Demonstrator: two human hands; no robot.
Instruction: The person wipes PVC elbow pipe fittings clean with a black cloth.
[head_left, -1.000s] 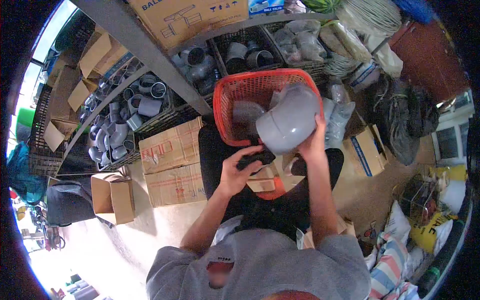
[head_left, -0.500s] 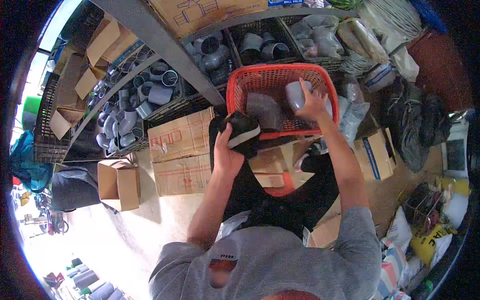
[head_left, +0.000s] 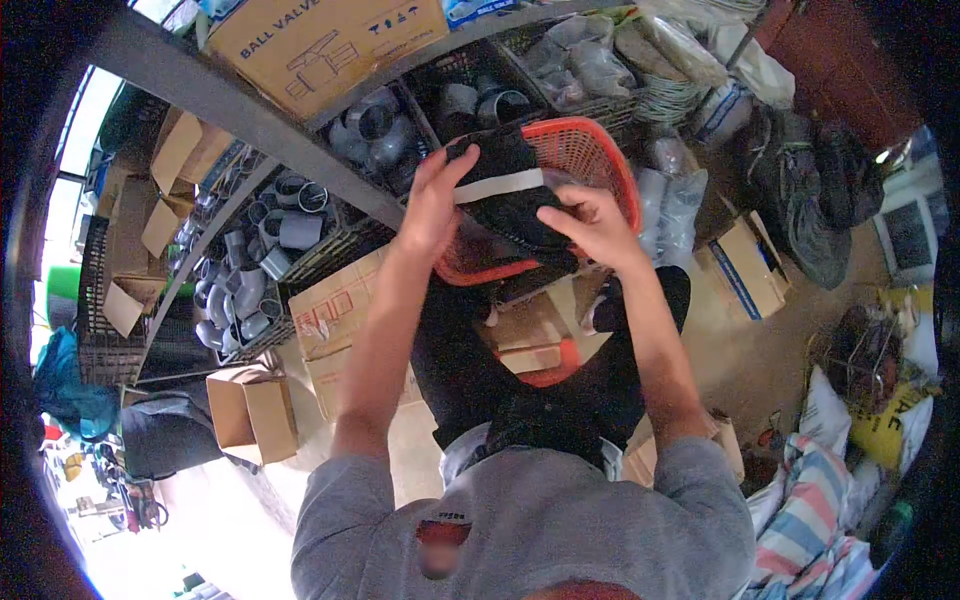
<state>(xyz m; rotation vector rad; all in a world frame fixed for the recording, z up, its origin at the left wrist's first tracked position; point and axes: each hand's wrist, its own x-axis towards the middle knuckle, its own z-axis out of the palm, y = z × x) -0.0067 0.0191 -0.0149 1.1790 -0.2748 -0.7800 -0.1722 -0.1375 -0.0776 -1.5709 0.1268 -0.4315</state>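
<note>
A black cloth with a white stripe (head_left: 500, 212) is stretched between my two hands, over the red plastic basket (head_left: 592, 150). My left hand (head_left: 433, 208) grips its left side, thumb on top near the upper corner. On the other side, the fingers of my right hand (head_left: 598, 228) close around the cloth's right edge. Most of the basket's inside is hidden beneath the cloth. The basket stands in front of my knees, its right wall and rim showing past my right hand.
Crates of grey pipe fittings (head_left: 245, 285) line the left and back. A ball valve carton (head_left: 330, 50) sits at the top. Bagged fittings (head_left: 675, 215) lie right of the basket. An open small box (head_left: 255, 415) and flattened cardboard (head_left: 340, 310) are on the floor.
My right hand has left the grey pipe fitting inside the basket and taken hold of the cloth. My left hand has brought the cloth up over the basket, now spread wider. The camera view has shifted.
</note>
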